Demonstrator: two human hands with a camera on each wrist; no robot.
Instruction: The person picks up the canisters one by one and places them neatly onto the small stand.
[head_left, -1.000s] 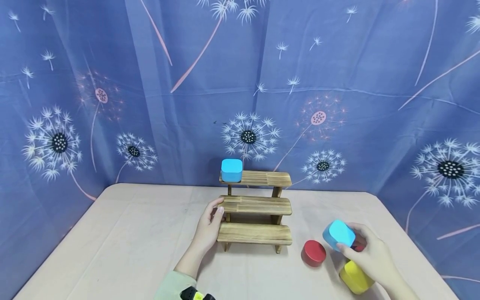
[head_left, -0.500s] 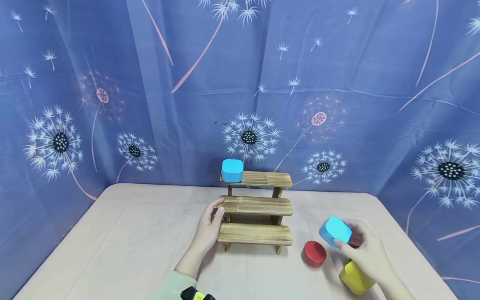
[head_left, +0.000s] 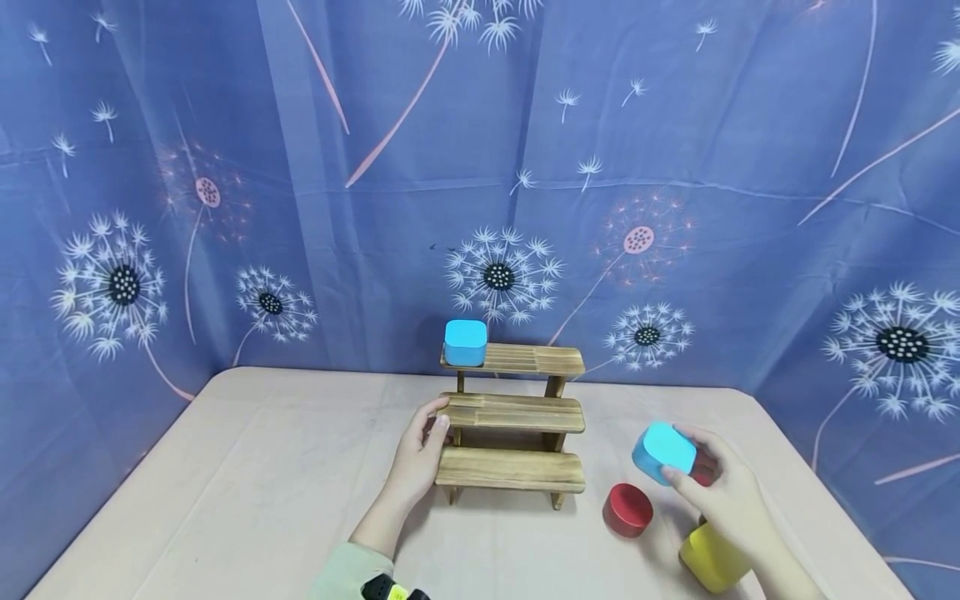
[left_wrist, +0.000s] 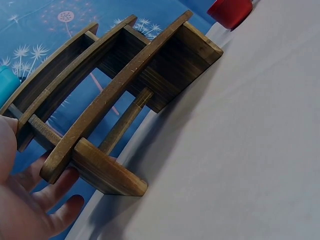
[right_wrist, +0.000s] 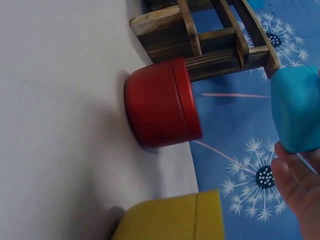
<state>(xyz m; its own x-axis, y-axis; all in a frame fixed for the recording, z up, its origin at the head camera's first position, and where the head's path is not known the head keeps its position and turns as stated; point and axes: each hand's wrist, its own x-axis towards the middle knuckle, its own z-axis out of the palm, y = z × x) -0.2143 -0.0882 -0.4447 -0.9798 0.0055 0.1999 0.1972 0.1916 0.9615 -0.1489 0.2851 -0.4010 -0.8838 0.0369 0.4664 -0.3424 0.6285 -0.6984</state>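
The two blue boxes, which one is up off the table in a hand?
The blue box at the right, gripped in the right hand above the red tin. The other blue box sits untouched on the wooden rack, top step, left end.

no readable text anywhere

no letters, numbers, brands or signs show on the blue box (head_left: 663,450), red tin (head_left: 628,507), yellow box (head_left: 708,557), wooden step shelf (head_left: 513,414) or the backdrop cloth (head_left: 675,167), which carries a dandelion print only.

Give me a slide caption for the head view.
Left hand steadies wooden step shelf; right hand holds blue box.
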